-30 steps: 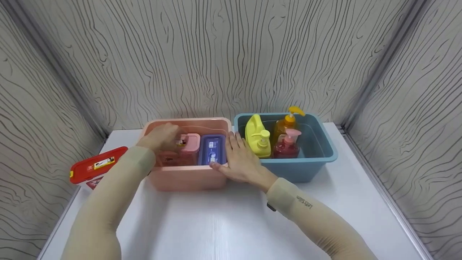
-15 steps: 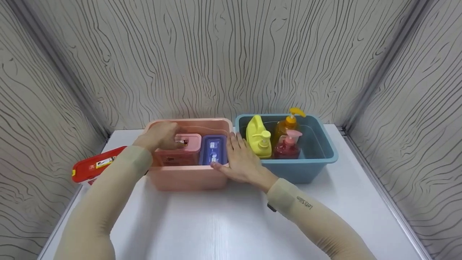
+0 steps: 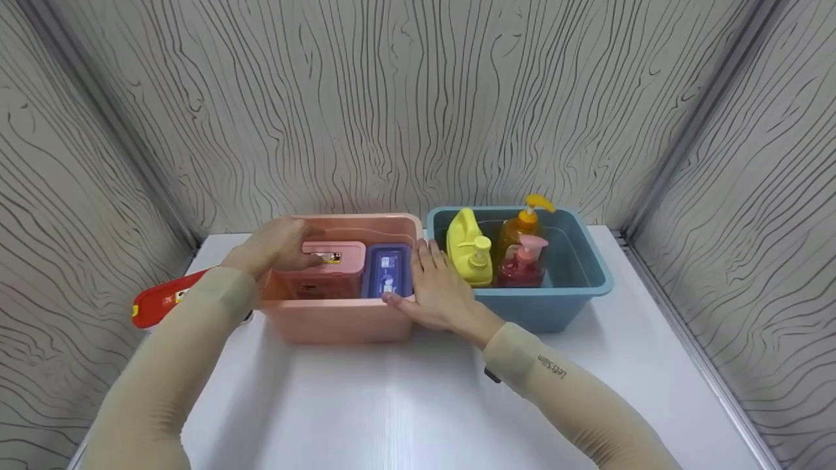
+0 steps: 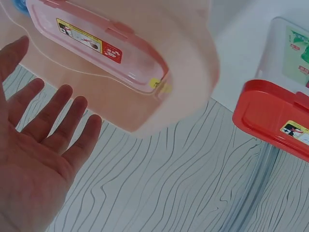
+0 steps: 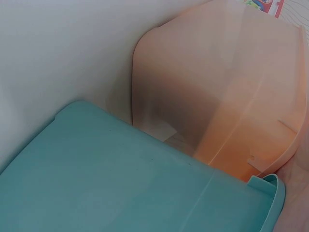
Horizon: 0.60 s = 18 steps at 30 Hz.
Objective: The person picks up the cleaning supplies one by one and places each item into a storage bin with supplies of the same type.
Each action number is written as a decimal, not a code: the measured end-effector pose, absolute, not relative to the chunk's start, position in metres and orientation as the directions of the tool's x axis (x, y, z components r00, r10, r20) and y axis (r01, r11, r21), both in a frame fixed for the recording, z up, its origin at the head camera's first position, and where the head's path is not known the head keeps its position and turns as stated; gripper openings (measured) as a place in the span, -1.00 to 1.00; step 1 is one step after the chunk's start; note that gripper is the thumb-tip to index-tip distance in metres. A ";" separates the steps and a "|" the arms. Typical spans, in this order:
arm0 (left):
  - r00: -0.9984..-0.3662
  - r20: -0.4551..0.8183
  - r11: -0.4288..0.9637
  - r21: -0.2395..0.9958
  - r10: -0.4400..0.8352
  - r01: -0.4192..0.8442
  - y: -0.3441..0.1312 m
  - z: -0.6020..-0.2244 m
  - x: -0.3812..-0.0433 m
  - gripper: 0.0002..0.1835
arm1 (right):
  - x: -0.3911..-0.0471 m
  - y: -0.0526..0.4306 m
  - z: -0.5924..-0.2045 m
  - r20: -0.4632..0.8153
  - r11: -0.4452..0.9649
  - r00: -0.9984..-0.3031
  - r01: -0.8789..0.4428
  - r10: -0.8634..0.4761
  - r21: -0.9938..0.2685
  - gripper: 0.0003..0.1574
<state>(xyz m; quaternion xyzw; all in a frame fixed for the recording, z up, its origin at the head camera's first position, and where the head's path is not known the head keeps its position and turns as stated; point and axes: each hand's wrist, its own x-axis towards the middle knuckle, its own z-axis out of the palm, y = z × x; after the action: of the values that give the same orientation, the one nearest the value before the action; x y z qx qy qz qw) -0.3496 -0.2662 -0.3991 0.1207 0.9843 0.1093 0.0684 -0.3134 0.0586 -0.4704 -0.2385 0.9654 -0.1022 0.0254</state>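
My left hand [image 3: 277,245] is over the left end of the pink bin [image 3: 339,323], beside a pink-lidded food container [image 3: 349,264] that stands inside. In the left wrist view the fingers of the left hand [image 4: 46,145] are spread and loosely bent, apart from the pink lid [image 4: 96,48]. A purple-lidded container [image 3: 390,269] stands to the right of the pink one. My right hand [image 3: 441,290] rests with straight fingers on the pink bin's right rim; only a sliver of the right hand [image 5: 295,186] shows in the right wrist view.
Right of the pink bin is a blue bin [image 3: 542,307] with a yellow jug [image 3: 469,254], an orange-pump bottle [image 3: 520,225] and a pink-pump bottle [image 3: 521,264]. A red-lidded container [image 3: 160,301] lies left of the pink bin, partly behind my left sleeve. Patterned walls enclose the white table [image 3: 366,405].
My left hand has drawn back to the left, away from the pink-lidded container, whose lid now shows more. The right hand keeps its place on the rim.
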 end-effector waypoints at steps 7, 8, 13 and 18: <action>-0.961 -0.061 0.943 0.219 0.271 0.252 -0.284 -0.395 -0.339 -0.28 | -0.313 0.058 -0.470 -0.006 0.869 -0.889 -0.447 -0.458 -0.210 0.60; -0.960 -0.048 0.940 0.219 0.277 0.261 -0.287 -0.395 -0.338 -0.27 | -0.313 0.058 -0.470 -0.006 0.870 -0.890 -0.445 -0.456 -0.211 0.59; -0.967 -0.032 0.947 0.214 0.253 0.240 -0.300 -0.393 -0.328 -0.11 | -0.312 0.058 -0.469 -0.005 0.869 -0.892 -0.438 -0.451 -0.230 0.54; -0.982 -0.076 0.964 0.218 0.170 0.150 -0.313 -0.395 -0.319 0.12 | -0.313 0.057 -0.471 -0.009 0.869 -0.892 -0.438 -0.452 -0.231 0.53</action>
<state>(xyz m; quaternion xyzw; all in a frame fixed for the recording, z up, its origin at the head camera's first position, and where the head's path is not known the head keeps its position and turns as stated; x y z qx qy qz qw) -0.3187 -0.3128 -0.3952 0.0808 0.9899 0.1063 0.0472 -0.3133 0.0573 -0.4707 -0.2300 0.9662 -0.1120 0.0312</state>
